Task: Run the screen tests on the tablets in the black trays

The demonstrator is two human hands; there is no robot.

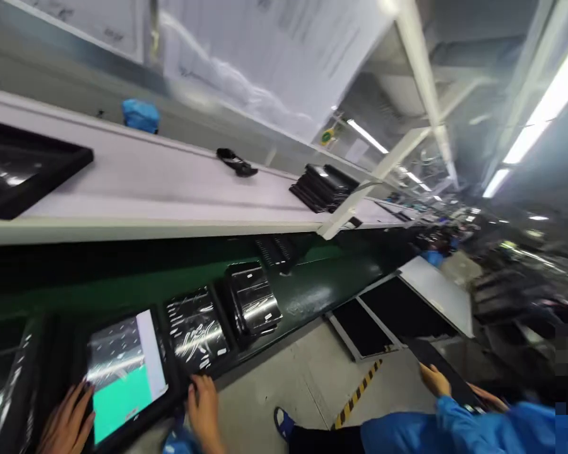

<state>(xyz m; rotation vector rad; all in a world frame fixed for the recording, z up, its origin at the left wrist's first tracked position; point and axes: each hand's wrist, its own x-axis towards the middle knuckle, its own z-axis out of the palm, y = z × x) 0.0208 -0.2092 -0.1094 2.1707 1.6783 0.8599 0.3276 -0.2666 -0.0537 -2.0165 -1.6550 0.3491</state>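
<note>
While panel (123,378) lies in black tray (169,359) on green surface (312,293), left hand (69,419) at panel's edge, grip spread; right hand (203,407) near wrapped pack (197,329), can't tell if pinching tbh.

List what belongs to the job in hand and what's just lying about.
At the hands:
green-and-white panel, left hand at its edge, right hand nearby
probably the shiny panel beside it

Seemingly lying about:
blue bundle
small black object

L grip (71,419) splayed, R grip (204,407) half-curled
</note>
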